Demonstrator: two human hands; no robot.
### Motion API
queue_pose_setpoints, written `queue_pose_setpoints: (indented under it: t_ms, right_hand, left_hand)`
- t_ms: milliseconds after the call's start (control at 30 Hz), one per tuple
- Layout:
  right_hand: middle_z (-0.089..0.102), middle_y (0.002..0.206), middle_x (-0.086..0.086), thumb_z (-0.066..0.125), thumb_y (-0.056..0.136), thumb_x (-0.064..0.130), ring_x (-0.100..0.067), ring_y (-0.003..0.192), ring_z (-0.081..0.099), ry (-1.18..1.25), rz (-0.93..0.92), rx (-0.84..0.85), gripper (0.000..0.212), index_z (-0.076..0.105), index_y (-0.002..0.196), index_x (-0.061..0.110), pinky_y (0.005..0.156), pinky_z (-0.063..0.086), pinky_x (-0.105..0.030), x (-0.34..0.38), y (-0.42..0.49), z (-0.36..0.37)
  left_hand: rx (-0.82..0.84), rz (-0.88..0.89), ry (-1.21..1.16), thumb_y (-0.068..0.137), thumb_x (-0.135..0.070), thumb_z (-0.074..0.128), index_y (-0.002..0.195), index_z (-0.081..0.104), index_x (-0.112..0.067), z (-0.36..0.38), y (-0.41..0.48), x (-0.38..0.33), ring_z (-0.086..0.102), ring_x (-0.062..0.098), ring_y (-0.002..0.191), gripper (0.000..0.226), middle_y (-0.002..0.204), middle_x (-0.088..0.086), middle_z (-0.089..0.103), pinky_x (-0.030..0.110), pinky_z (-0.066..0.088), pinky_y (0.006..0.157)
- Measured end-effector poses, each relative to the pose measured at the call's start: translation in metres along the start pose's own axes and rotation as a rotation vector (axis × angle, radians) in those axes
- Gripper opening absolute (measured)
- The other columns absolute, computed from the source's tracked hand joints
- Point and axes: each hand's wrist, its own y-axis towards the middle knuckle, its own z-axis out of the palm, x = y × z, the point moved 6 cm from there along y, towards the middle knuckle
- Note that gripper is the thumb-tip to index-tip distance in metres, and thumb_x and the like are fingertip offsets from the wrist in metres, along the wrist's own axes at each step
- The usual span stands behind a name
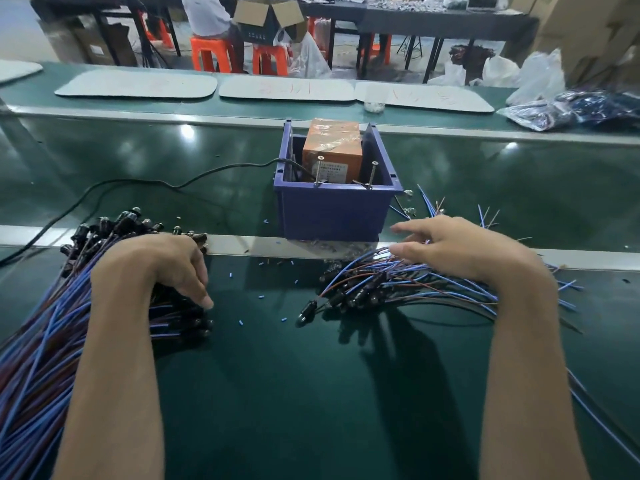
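Green bench (294, 393): bundle (45, 341) in left hand (166, 268), wires (398, 282) under right hand (460, 247).

Two hands were in view, the left hand (173, 268) at nine o'clock and the right hand (460, 251) at three o'clock. Two heaps of wires lay on the counter (277, 393): the left heap (41, 341) and the right heap (398, 282). At twelve o'clock stood one blue bin (334, 213), with one orange box (332, 147) and two screws (373, 174). Beyond it lay three white mats (138, 84). One black cable (138, 183) ran toward ten o'clock.
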Motion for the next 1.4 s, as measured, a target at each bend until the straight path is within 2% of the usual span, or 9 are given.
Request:
queue_pose_setpoints:
  t_ms: [233,367,500,633,933,1133,1200,1300,1400]
  right_hand:
    - [0.061,0.102,0.021,0.053,0.092,0.049,-0.008,0.101,0.049,-0.011,-0.003,0.017,0.051,0.044,0.14,0.034,0.086,0.031,-0.025,-0.002,0.004,0.001]
    - [0.061,0.102,0.02,0.053,0.092,0.05,-0.008,0.101,0.05,0.007,0.001,0.01,0.051,0.045,0.139,0.034,0.085,0.032,-0.026,-0.004,0.004,0.001]
    - [0.059,0.099,0.022,0.053,0.091,0.051,-0.007,0.1,0.05,0.019,0.003,0.003,0.051,0.045,0.139,0.035,0.084,0.031,-0.024,-0.004,0.003,0.0]
    - [0.058,0.101,0.021,0.052,0.091,0.051,-0.007,0.099,0.049,0.02,0.006,0.005,0.051,0.045,0.139,0.035,0.084,0.03,-0.024,-0.003,0.003,0.0]
    - [0.059,0.104,0.02,0.052,0.091,0.052,-0.007,0.102,0.049,0.013,0.004,0.015,0.051,0.045,0.139,0.035,0.085,0.031,-0.025,-0.002,0.001,0.0]
    - [0.064,0.112,0.015,0.073,0.081,0.037,-0.009,0.105,0.061,0.053,-0.022,0.065,0.059,0.05,0.134,0.038,0.097,0.042,-0.029,0.005,0.0,0.003]
    - [0.065,0.11,0.013,0.079,0.077,0.027,-0.007,0.096,0.064,0.079,-0.067,0.04,0.056,0.057,0.127,0.038,0.092,0.046,-0.025,0.013,0.0,0.003]
    - [0.064,0.092,0.018,0.082,0.073,0.018,0.003,0.077,0.06,0.074,-0.189,0.015,0.046,0.068,0.114,0.035,0.069,0.043,-0.004,0.035,0.002,0.009]
    - [0.054,0.082,0.017,0.082,0.072,0.018,0.004,0.071,0.051,-0.037,-0.298,0.06,0.04,0.072,0.108,0.031,0.061,0.039,-0.003,0.063,0.01,0.03]
  left_hand:
    - [0.067,0.036,-0.04,0.061,-0.008,0.086,0.082,0.068,-0.017,0.014,0.011,-0.01,0.068,0.022,0.096,0.029,0.09,0.004,0.075,0.038,0.05,0.096]
    - [0.044,0.028,-0.035,0.06,-0.011,0.087,0.084,0.067,-0.016,0.012,0.011,-0.011,0.068,0.021,0.094,0.032,0.087,0.002,0.076,0.036,0.051,0.094]
    - [-0.22,0.024,-0.113,0.059,-0.034,0.089,0.088,0.065,-0.02,-0.01,0.009,-0.009,0.064,0.021,0.093,0.04,0.093,-0.001,0.072,0.035,0.051,0.089]
    - [-0.532,-0.097,-0.271,0.069,-0.043,0.082,0.118,0.056,-0.024,-0.028,0.004,-0.003,0.056,0.029,0.113,0.058,0.117,0.004,0.065,0.043,0.046,0.098]
    - [-0.503,-0.17,-0.304,0.071,-0.031,0.083,0.094,0.068,-0.031,-0.016,0.004,-0.008,0.059,0.029,0.11,0.027,0.114,0.006,0.067,0.037,0.047,0.094]
    - [-0.516,-0.178,-0.289,0.072,-0.031,0.082,0.109,0.066,-0.03,-0.02,0.003,-0.004,0.057,0.028,0.114,0.04,0.118,0.003,0.066,0.038,0.045,0.094]
    - [-0.47,-0.181,-0.274,0.072,-0.035,0.083,0.111,0.066,-0.03,-0.016,0.004,-0.004,0.055,0.026,0.117,0.043,0.121,0.002,0.065,0.038,0.045,0.098]
    - [-0.466,-0.185,-0.26,0.072,-0.032,0.083,0.106,0.067,-0.029,-0.012,0.005,-0.007,0.055,0.027,0.117,0.037,0.12,0.004,0.064,0.037,0.044,0.097]
    - [-0.451,-0.185,-0.222,0.073,-0.028,0.082,0.098,0.068,-0.029,-0.011,0.004,-0.011,0.056,0.029,0.112,0.029,0.113,0.006,0.065,0.035,0.043,0.092]
